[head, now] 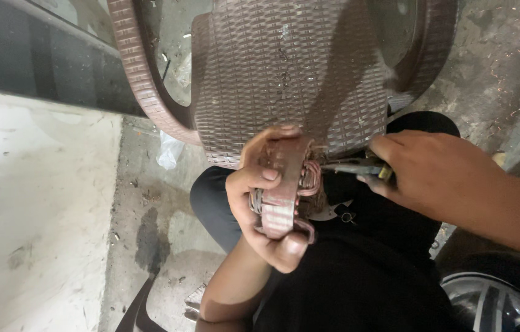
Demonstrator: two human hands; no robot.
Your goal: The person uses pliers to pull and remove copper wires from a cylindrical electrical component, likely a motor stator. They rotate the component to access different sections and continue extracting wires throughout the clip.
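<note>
My left hand grips a round, rusty-brown motor stator with copper wire coils showing at its sides, held on edge over my lap. My right hand holds a small metal tool with a yellow-tipped handle. The tool's tip points left and touches the copper coils on the stator's right side. Black trousers lie under both hands.
A brown woven plastic chair stands directly in front of my knees. A pale wall and a dark glass panel are at the left. Dirty concrete floor lies below, with a white scrap. A wheel rim shows at the bottom right.
</note>
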